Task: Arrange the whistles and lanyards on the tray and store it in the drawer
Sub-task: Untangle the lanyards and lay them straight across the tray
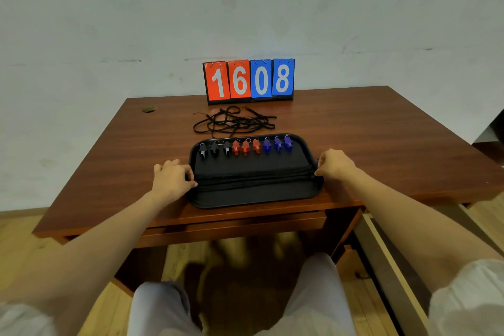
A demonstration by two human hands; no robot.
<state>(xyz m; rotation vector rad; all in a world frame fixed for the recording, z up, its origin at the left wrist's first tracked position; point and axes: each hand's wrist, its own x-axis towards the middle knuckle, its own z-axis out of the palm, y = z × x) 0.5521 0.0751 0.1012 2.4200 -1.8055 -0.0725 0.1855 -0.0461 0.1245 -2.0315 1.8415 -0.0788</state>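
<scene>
Lanyards [253, 178] stretched across the tray [253, 197], below the whistles [245, 146], are pinched at their ends by the left hand [172, 176] and right hand [335, 164], so best hold them taut, straight and parallel while laying them flat.

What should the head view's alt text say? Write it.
The left hand and right hand pinch the ends of black lanyards stretched across a black tray. Nine whistles line its far edge; tangled lanyards and a scoreboard lie beyond on the wooden table.
</scene>
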